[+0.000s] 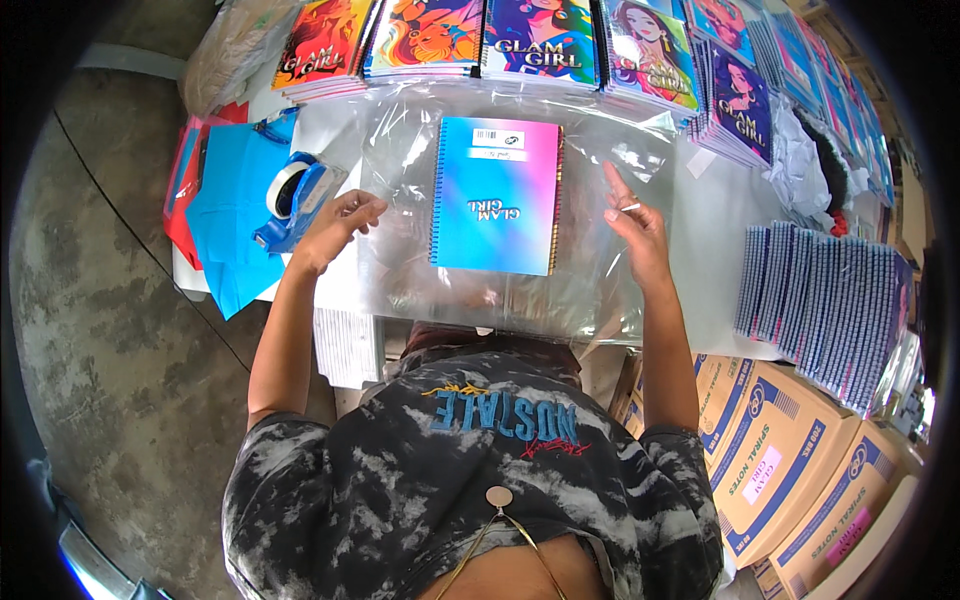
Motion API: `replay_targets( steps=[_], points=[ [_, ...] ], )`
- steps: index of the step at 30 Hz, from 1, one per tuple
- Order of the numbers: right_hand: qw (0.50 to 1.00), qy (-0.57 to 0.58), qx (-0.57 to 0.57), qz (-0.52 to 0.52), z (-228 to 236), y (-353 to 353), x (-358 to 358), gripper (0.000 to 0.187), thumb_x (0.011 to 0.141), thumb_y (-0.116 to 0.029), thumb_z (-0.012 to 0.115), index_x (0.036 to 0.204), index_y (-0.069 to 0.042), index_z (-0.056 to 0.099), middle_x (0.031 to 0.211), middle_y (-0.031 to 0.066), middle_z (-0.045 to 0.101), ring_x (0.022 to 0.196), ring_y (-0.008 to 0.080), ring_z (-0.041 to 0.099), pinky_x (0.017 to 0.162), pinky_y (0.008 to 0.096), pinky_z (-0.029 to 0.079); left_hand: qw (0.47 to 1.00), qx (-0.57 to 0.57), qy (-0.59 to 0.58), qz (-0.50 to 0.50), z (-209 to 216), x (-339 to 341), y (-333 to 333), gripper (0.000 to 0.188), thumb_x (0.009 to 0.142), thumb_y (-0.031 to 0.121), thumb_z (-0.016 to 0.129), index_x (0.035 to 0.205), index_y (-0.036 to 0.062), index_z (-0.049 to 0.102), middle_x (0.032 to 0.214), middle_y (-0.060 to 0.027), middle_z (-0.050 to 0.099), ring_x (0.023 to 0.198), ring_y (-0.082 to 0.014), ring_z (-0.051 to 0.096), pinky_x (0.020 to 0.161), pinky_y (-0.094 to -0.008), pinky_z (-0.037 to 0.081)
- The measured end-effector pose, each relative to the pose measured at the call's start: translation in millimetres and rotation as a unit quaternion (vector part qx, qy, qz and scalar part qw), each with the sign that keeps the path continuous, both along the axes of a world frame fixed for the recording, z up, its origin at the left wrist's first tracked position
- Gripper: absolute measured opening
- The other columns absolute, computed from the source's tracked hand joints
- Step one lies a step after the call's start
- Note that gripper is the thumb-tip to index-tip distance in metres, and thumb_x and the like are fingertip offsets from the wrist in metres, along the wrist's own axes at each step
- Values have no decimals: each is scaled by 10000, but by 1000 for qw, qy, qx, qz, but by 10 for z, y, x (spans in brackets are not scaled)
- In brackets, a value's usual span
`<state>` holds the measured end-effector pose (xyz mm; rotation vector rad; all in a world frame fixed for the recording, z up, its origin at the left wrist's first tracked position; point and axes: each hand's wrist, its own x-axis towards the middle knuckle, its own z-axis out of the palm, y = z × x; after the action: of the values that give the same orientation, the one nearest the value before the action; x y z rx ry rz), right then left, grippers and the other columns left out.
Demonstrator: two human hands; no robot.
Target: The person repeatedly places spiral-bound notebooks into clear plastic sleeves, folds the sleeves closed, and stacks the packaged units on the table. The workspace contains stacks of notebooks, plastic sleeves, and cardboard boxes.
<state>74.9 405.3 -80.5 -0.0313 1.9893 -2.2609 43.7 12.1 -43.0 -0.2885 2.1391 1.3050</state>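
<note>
Head view: spiral notebook [495, 235] lies flat on clear plastic sheet [400, 275], mid-length along the counter [710, 255], toward its near edge. Risk: sheet seems to overhang that edge; a snag on the shirt [380, 480] could drag notebook askew or off. Left hand [345, 222], beside tape dispenser [312, 205]: fingers loosely curled, no grip seen. Right hand [640, 225]: fingers extended, thumb apart, empty. Sheet contact: can't tell, either hand.

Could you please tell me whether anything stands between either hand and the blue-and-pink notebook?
Nothing visible does: the left hand and right hand are on either side of the notebook, with only clear plastic showing between.
</note>
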Motion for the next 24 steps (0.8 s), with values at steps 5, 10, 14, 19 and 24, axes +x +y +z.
replay_targets(
  steps=[5, 10, 14, 19, 24],
  points=[
    [988, 39, -108, -106, -167, -401, -27, 86, 780, -42, 588, 699, -16, 574, 1450, 173, 260, 1266, 136, 347, 909, 254, 345, 961, 72, 241, -118, -47, -103, 246, 142, 813, 182, 640, 828, 41, 630, 1207, -106, 455, 1142, -222, 429, 930, -360, 353],
    [976, 35, -186, -109, -382, -878, -21, 49, 772, -34, 556, 731, -7, 562, 1469, 173, 206, 1292, 153, 296, 948, 287, 296, 957, 221, 163, -97, -251, -151, 828, 67, 832, 123, 608, 830, 58, 620, 1463, -210, 184, 1377, -306, 140, 1073, -377, 197],
    [990, 113, -15, -86, -349, -1079, 30, 122, 801, -104, 554, 730, -5, 540, 1468, 212, 157, 1377, 307, 151, 1085, 418, 92, 906, -137, 324, -234, -452, 197, 1426, 280, 839, 187, 546, 1051, 5, 527, 1482, -217, 98, 1394, -296, -5, 1106, -396, 23],
    [954, 148, 259, -39, -310, -1154, -33, 250, 829, -261, 570, 728, -32, 584, 1451, 260, 137, 1365, 407, 89, 1089, 485, 15, 953, 185, 144, -190, -426, 51, 1350, 851, 726, 221, 457, 1443, 56, 31, 1496, -189, 67, 1395, -289, -1, 1112, -393, 49],
    [860, 171, 481, -21, -217, -1270, -37, 241, 812, -281, 581, 743, -51, 606, 1427, 294, 186, 1339, 445, 140, 1085, 508, 79, 931, -11, 329, -159, -362, -632, 882, 627, 723, 106, 598, 1323, 112, 418, 1295, -134, 466, 1192, -291, 414, 964, -373, 329]
  ],
)
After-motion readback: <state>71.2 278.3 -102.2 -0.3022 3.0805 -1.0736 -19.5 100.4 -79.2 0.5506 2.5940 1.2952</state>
